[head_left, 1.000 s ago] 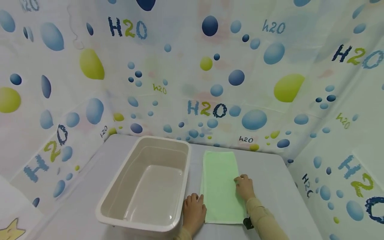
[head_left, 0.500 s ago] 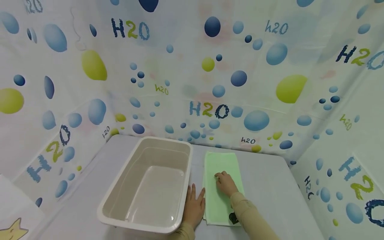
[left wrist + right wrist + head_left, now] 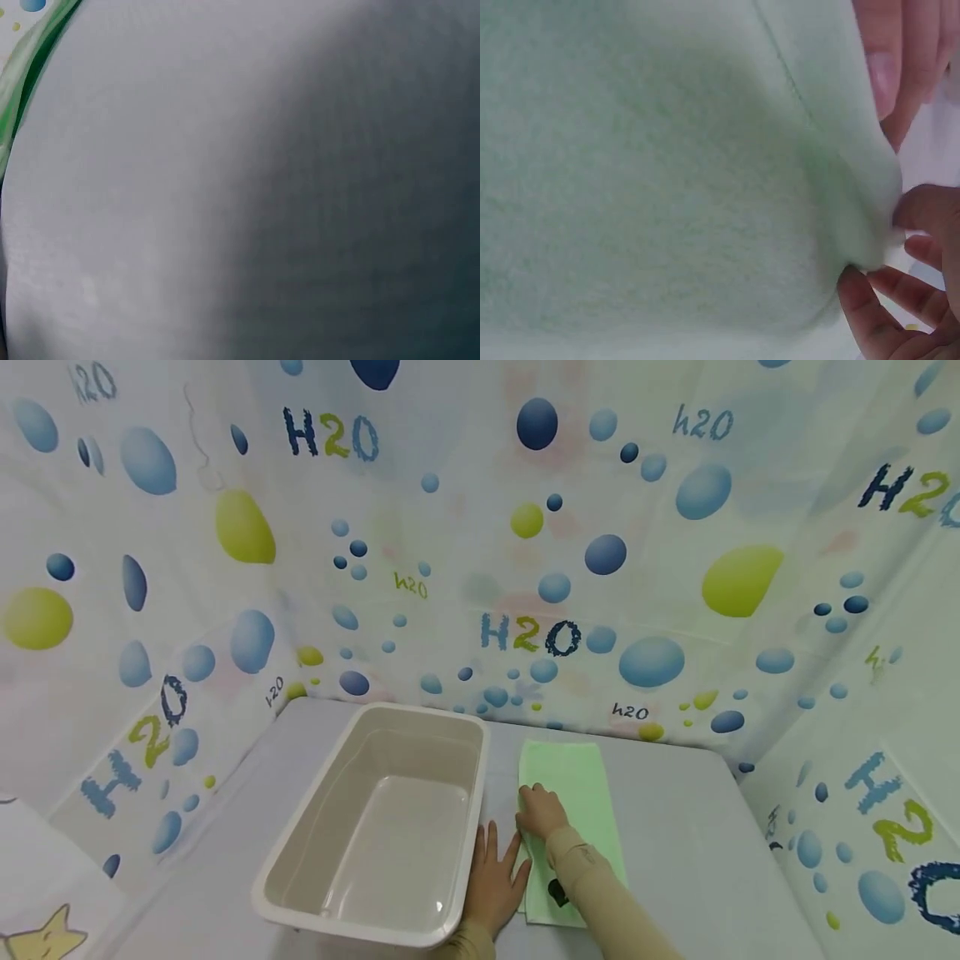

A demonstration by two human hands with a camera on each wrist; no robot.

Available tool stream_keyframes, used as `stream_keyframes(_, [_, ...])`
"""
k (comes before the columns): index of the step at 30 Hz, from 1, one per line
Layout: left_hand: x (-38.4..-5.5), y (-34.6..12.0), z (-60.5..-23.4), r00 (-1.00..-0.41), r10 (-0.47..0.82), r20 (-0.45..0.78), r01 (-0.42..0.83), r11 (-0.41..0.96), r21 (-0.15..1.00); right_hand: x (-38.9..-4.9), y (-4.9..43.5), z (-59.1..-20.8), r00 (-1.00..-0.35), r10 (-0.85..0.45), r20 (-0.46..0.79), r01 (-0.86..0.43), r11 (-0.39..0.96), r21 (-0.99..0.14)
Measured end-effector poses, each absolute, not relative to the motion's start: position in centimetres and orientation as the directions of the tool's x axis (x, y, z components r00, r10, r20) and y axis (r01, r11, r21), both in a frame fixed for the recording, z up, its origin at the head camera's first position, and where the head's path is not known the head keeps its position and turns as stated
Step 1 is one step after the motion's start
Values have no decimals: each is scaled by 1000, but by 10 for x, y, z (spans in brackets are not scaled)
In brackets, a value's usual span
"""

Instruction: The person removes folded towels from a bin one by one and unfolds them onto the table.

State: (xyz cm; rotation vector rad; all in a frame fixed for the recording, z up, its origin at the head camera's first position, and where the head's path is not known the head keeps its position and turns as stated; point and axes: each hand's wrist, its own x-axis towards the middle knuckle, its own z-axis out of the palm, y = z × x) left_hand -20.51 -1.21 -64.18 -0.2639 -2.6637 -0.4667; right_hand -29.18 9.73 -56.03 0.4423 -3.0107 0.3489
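Observation:
A folded light green towel (image 3: pixel 588 793) lies lengthwise on the table. My right hand (image 3: pixel 542 814) reaches across it and pinches its left long edge; in the right wrist view the thumb and fingers (image 3: pixel 862 296) close on the lifted, slightly bunched edge. My left hand (image 3: pixel 491 881) rests flat with spread fingers between the towel and a beige basin (image 3: pixel 300 827), thumb right at the towel's near left edge. Fingers of the left hand (image 3: pixel 892 60) also show beside the towel's edge in the right wrist view. The left wrist view holds mostly blurred tabletop and a green towel strip (image 3: pixel 37 60).
The deep basin stands close to the left of my left hand. A white-covered table (image 3: pixel 697 835) extends to the right of the towel. Behind and at both sides hangs a white curtain (image 3: pixel 450 510) printed with bubbles and H2O lettering. A dark strap piece (image 3: pixel 557 892) shows under the right sleeve.
My right hand has moved left across the towel from its right edge to its left edge and now pinches it. The left hand's fingers have spread out flat.

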Motion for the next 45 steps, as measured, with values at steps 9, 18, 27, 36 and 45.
stream_keyframes(9, [-211, -8, -635, -890, 104, 444, 274, 901, 338, -299, 104, -554, -955, -269, 124, -289, 938, -190])
stream_keyframes(18, [-210, -6, -633, -898, 114, 425, 280, 893, 352, -297, 123, -550, -971, -236, 30, -229, 895, -383])
stream_keyframes(27, [-208, -9, -633, -929, 115, 351, 254, 889, 381, -298, 181, -548, -974, -201, -108, -95, 786, -610])
stream_keyframes(36, [-204, -14, -638, -897, 92, 433, 272, 886, 376, -283, 247, -552, -982, -91, -167, 14, 840, -542])
stream_keyframes(45, [-205, -13, -638, -899, 86, 428, 271, 879, 392, -267, 294, -552, -991, -48, -129, -5, 949, -317])
